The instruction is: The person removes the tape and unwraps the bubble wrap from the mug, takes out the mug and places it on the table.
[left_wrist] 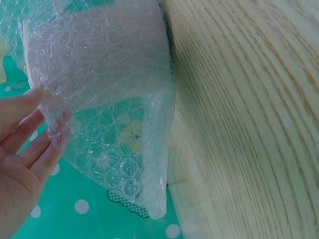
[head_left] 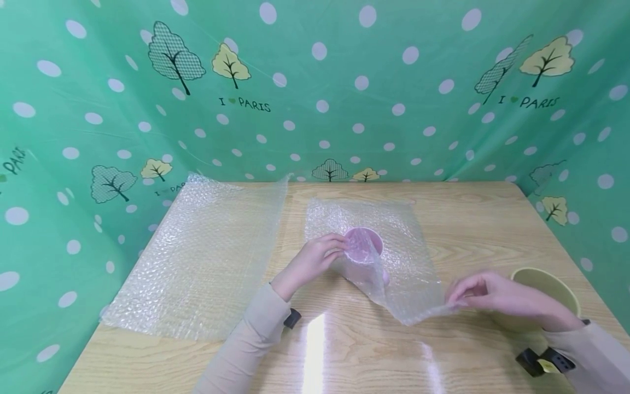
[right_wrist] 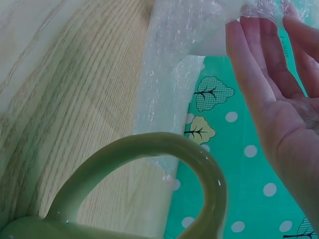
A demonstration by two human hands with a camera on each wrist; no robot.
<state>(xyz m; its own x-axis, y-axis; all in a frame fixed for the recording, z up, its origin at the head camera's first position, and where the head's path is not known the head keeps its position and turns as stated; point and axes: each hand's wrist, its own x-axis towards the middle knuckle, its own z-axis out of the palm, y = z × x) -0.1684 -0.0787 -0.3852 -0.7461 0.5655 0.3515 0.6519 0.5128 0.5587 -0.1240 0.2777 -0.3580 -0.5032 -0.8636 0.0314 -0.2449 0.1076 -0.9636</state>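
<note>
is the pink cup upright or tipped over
Upright: the pink cup stands on the bubble wrap sheet, its round mouth facing up.

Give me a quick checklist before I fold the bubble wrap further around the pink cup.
1. Pink cup sits on the small bubble wrap sheet: ok.
2. Left hand holds wrap against the cup rim: ok.
3. Right hand pinches the sheet's near corner, lifted off the table: ok.
4. Green cup sits right beside the right hand, may get bumped: not ok.
5. Spare large bubble wrap sheet lies apart on the left: ok.
6. Cup bottom covered: cannot tell.
</note>
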